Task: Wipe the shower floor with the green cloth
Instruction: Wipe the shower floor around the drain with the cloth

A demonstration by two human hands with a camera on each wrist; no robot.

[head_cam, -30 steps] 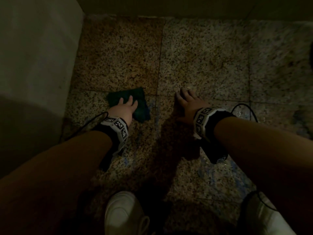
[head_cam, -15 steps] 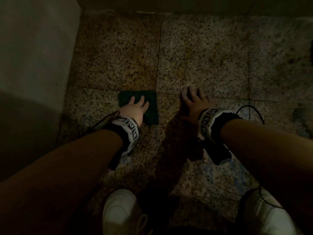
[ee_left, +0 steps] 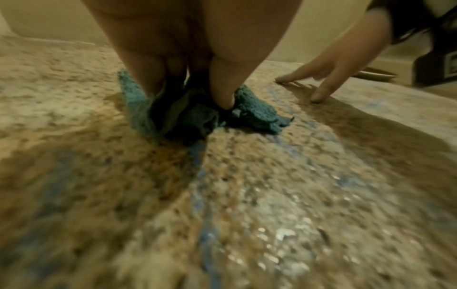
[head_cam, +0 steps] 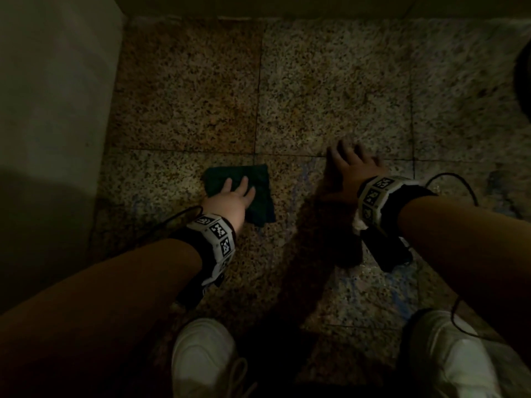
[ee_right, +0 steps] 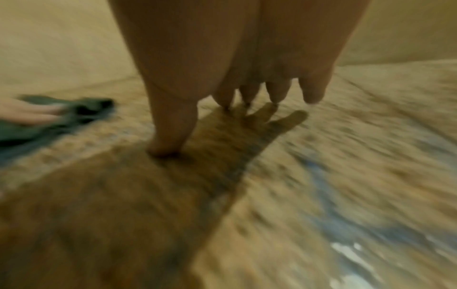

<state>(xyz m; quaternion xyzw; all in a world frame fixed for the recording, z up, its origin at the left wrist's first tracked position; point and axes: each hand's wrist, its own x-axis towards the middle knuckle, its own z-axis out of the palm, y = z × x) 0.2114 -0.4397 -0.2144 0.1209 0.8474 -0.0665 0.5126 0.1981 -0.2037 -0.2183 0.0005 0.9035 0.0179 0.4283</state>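
The dark green cloth point(head_cam: 260, 193) lies bunched on the speckled granite shower floor point(head_cam: 330, 96), across a grout line. My left hand point(head_cam: 230, 202) presses down on the cloth with straight fingers. In the left wrist view the thumb and fingers point(ee_left: 222, 93) push into the cloth point(ee_left: 254, 111). My right hand point(head_cam: 353, 168) rests flat on the bare floor to the cloth's right, fingers spread and holding nothing. The right wrist view shows its fingertips point(ee_right: 163, 148) on the tile, with the cloth point(ee_right: 86, 111) at the left edge.
A pale wall point(head_cam: 51, 110) runs along the left and another along the far edge. A wet patch with bluish streaks point(head_cam: 373, 285) shines near my right wrist. My white shoes point(head_cam: 201, 357) point(head_cam: 448, 354) stand at the near edge. A dark object point(head_cam: 524, 81) sits far right.
My left hand has slid the cloth to the right, across the grout line, and slightly toward me. My right hand has shifted to the right on the floor.
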